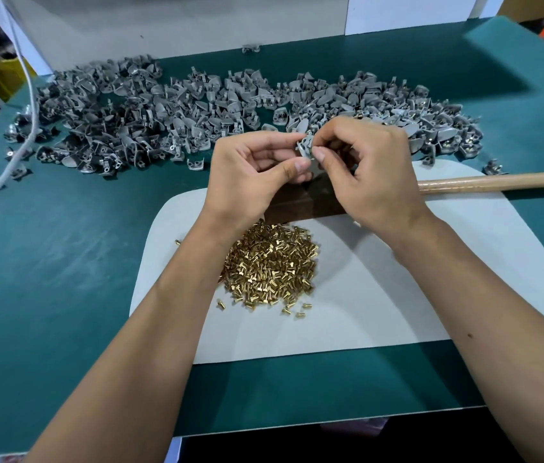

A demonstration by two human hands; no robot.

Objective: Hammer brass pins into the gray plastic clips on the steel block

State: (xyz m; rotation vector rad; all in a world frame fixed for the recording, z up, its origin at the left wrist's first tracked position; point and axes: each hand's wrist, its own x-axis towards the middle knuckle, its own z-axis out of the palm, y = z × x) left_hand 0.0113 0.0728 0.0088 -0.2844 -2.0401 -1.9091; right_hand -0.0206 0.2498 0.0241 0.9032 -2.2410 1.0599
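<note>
both hands point(310, 162) pinch 1 gray clip point(305, 147).

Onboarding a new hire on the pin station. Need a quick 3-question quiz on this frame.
1. True or false: both hands, left hand and right hand, hold one gray clip.
2. The pile of brass pins lies on: A) green table B) pale mat C) a tray.
3. What lies to the right of the hands, its head hidden?

Key: 1 true; 2 B; 3 the wooden hammer handle.
</note>
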